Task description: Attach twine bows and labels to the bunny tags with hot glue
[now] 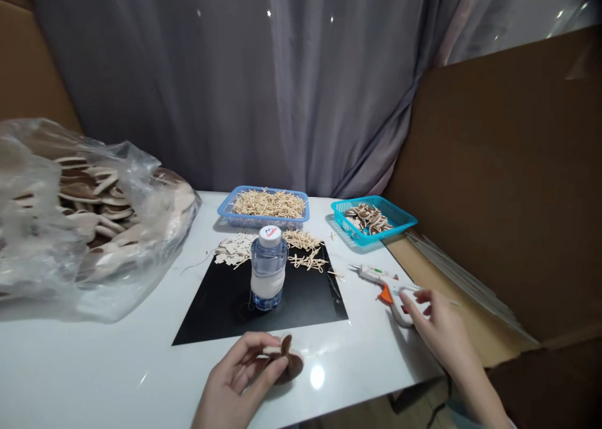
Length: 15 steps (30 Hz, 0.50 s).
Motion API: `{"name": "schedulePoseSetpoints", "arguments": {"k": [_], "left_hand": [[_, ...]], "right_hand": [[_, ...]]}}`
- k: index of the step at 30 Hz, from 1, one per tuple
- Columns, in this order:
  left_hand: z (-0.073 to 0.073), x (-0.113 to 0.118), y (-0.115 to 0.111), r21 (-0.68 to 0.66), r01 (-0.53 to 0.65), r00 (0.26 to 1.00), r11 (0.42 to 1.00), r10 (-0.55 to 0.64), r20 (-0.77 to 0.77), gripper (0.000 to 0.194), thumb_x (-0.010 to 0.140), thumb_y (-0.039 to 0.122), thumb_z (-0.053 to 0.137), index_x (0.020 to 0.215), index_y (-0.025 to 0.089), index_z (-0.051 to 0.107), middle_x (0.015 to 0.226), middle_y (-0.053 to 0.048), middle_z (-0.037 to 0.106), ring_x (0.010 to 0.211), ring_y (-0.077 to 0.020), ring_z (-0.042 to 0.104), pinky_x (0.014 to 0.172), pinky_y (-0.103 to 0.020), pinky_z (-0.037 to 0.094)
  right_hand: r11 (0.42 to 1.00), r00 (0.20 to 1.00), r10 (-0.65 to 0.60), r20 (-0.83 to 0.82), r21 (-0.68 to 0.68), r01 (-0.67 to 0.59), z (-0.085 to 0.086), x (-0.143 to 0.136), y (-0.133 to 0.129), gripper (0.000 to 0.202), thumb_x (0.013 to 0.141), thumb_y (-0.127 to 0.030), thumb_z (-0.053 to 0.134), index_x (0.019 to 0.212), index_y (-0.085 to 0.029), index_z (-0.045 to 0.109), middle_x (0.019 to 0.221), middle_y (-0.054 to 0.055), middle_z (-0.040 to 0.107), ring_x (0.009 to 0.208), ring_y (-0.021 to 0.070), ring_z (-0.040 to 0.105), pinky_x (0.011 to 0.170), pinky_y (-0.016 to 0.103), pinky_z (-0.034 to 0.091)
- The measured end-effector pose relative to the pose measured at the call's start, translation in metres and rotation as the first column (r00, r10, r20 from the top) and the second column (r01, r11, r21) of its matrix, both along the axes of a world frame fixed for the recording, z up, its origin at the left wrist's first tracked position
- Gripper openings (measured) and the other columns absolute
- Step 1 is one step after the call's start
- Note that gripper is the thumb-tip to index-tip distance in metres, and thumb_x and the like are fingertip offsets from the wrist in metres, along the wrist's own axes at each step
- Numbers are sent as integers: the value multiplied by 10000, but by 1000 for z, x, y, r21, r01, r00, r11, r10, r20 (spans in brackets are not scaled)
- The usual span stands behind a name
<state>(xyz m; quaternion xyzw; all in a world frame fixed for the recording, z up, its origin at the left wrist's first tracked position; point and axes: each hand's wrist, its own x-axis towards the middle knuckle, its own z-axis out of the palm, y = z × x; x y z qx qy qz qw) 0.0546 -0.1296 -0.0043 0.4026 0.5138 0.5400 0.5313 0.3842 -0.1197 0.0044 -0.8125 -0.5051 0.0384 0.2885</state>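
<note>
My left hand [249, 376] pinches a small folded piece of brown and cream felt [294, 365] between thumb and fingers, low over the table's front edge. At the right, a white hot glue gun [376, 273] with an orange trigger lies on the table, nozzle pointing left. My right hand [437, 322] is over its handle, thumb and fingers apart; whether they touch it I cannot tell. A clear blue bottle [268, 263] with a white cap and a white band stands upright on a black mat [211, 319], beyond my left hand.
On the left bulges a clear plastic bag [141, 259] of brown and cream felt pieces. Behind the bottle lie white flat bits [232, 250] and beige loops [308, 261]. A blue basket [263, 221] holds more loops; a turquoise basket [399, 219] holds brown-cream pieces. Cardboard [508, 184] walls the right.
</note>
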Motion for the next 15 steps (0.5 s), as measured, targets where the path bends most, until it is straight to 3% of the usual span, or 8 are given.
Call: {"name": "schedulePoseSetpoints", "arguments": {"k": [5,11,15], "left_hand": [[-6,-1,2,15,9,1000,1000,-9,-15,321,599,420,839,764,197,676,733,-31,696,755,-214,690,685,-237,566],[-8,-7,2,-23,22,1000,999,-22,5,332,623,426,828,797,194,668,764,-33,703,799,-204,690,698,-209,554],[-6,-15,9,-106,160,986,981,-154,65,392,636,438,822,868,186,631,874,-62,721,847,-222,698,716,-259,580]], "right_hand": [[980,995,44,-92,-191,-61,-11,18,21,471,752,-652,536,718,-188,609,705,85,692,682,258,628,593,309,410],[980,992,46,-117,-187,-67,-19,19,32,453,706,-618,568,506,-215,521,481,24,574,515,192,510,494,282,294],[983,978,51,-204,-161,-85,-13,26,26,437,660,-624,568,522,-212,521,459,14,548,488,175,480,482,279,294]]}}
